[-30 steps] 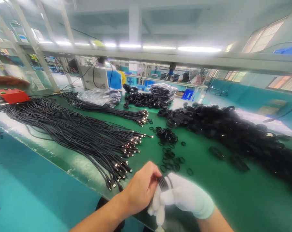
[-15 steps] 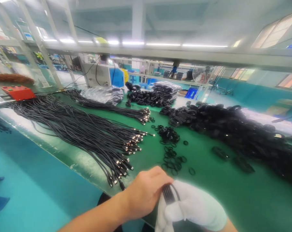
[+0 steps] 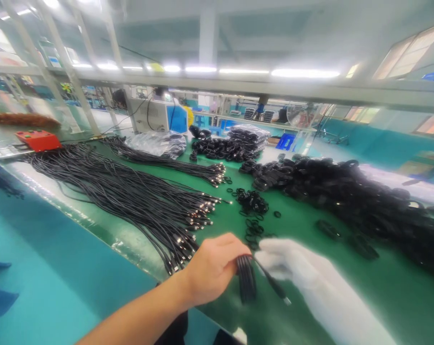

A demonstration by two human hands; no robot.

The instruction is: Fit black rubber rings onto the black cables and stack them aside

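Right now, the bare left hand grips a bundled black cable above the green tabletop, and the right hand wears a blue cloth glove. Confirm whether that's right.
Not quite: the head view shows a white cloth glove, not a blue one, on the right hand. The bare left hand does grip the bundled black cable above the green tabletop.

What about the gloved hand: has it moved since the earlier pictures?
Yes: the gloved right hand has moved forward, closer to the small rings lying on the green table.

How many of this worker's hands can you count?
2: the bare left hand grips a coiled black cable; the white-gloved right hand is close beside it. Neither hand is hidden.
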